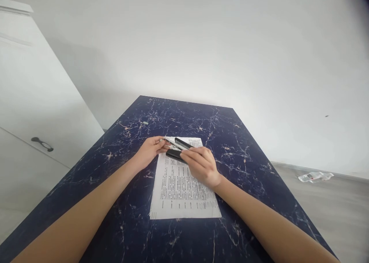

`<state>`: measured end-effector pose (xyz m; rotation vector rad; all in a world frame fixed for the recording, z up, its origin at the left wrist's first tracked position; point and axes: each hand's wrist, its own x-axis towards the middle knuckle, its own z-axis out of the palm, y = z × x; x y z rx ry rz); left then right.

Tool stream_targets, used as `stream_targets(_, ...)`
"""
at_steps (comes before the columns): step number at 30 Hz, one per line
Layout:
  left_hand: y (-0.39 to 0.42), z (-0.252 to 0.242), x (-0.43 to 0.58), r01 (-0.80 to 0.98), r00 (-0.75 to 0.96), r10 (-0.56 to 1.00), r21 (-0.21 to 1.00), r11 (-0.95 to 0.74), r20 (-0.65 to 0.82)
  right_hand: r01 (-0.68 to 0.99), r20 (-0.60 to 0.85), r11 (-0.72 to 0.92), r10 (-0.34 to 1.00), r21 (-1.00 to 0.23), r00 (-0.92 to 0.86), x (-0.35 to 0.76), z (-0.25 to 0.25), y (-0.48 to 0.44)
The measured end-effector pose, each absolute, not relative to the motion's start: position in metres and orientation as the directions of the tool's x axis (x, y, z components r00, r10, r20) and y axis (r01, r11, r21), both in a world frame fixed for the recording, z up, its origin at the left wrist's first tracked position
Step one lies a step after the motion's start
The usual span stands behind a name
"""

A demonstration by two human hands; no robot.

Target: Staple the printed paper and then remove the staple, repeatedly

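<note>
At far edge of white printed paper sheet [184,193]: black plastic stapler [174,155], hinged open, long axis pointing left; right hand [201,165] clamped round its rear, left hand [150,151] pinching its silver tip

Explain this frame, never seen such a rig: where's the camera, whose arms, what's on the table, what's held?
No machine: a person works bare-handed. The one picture comes from a camera on their head, looking forward and down, so both arms enter from the bottom. On the dark marbled table lies a printed sheet. The right hand grips a black stapler at the sheet's far left corner. The left hand has fingertips at that corner; whether they pinch paper or stapler is unclear. A white cabinet stands left; a plastic bottle lies on the floor, right.
</note>
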<state>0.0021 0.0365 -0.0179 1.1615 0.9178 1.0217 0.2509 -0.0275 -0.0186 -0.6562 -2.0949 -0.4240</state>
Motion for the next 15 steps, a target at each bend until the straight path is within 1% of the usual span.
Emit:
stream_targets(2,0.036,-0.017,0.001,-0.088,0.112,0.992,0.995,-0.04,0.05,0.636,0.825,0.739,0.49,-0.222,-0.282,0.249,-0.017,-0.026)
stream_targets(4,0.034,-0.015,-0.002,0.032,-0.025,0.977,0.977,-0.21,0.21,0.63,0.707,0.61,0.695,-0.481,-0.133,0.249,-0.016,-0.022)
stream_targets(6,0.031,-0.012,-0.005,0.208,-0.07,0.921,0.908,-0.363,0.384,0.597,0.546,0.469,0.836,-0.651,-0.061,0.252,-0.016,-0.017)
stream_targets(8,0.027,-0.011,-0.008,0.384,-0.021,0.834,0.775,-0.502,0.551,0.564,0.413,0.375,0.909,-0.736,-0.065,0.254,-0.016,-0.011)
stream_targets(9,0.026,-0.011,-0.008,0.456,0.044,0.778,0.681,-0.573,0.626,0.556,0.381,0.358,0.921,-0.75,-0.079,0.255,-0.016,-0.01)
stream_targets(10,0.024,-0.012,-0.008,0.508,0.134,0.714,0.571,-0.645,0.687,0.562,0.382,0.363,0.92,-0.744,-0.088,0.256,-0.015,-0.009)
stream_targets(11,0.023,-0.012,-0.007,0.531,0.241,0.641,0.454,-0.716,0.729,0.581,0.419,0.39,0.903,-0.715,-0.092,0.256,-0.015,-0.008)
stream_targets(13,0.02,-0.012,-0.002,0.502,0.459,0.482,0.23,-0.834,0.746,0.632,0.57,0.505,0.813,-0.588,-0.12,0.255,-0.014,-0.011)
stream_targets(14,0.017,-0.011,0.0,0.467,0.543,0.409,0.141,-0.873,0.733,0.637,0.652,0.585,0.74,-0.502,-0.165,0.254,-0.014,-0.014)
stream_targets(15,0.015,-0.01,0.003,0.43,0.597,0.349,0.078,-0.899,0.722,0.614,0.717,0.67,0.658,-0.417,-0.232,0.253,-0.014,-0.017)
